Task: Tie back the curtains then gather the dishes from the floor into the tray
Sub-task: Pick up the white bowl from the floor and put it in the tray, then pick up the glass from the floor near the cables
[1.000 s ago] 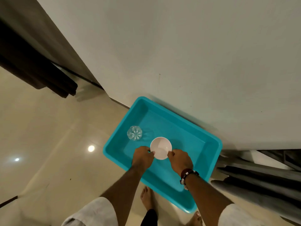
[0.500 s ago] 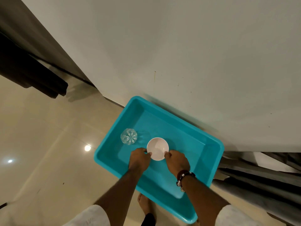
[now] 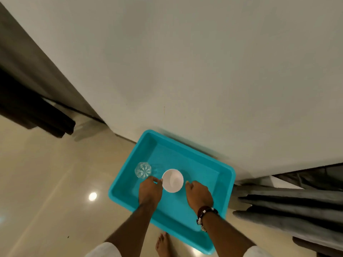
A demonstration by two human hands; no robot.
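Observation:
A turquoise tray [image 3: 229,190] lies on the floor against the wall. Inside it stand a small white bowl [image 3: 172,180] and, to its left, a clear glass [image 3: 143,170], both upright. My left hand [image 3: 150,190] is at the bowl's left side, with relaxed fingertips at its rim. My right hand [image 3: 199,195], with a beaded bracelet on the wrist, hovers just right of the bowl with a small gap between them. A grey curtain [image 3: 289,210] hangs in folds at the right and a dark curtain [image 3: 37,112] at the left.
The white wall [image 3: 185,71] rises directly behind the tray. Glossy beige floor tiles [image 3: 55,182] stretch to the left, with light reflections. My bare foot [image 3: 163,243] stands just in front of the tray's near edge.
Both hands held the bowl by its rim over the tray. Now the bowl rests in the tray, the right hand has come off it, and the left fingers have loosened.

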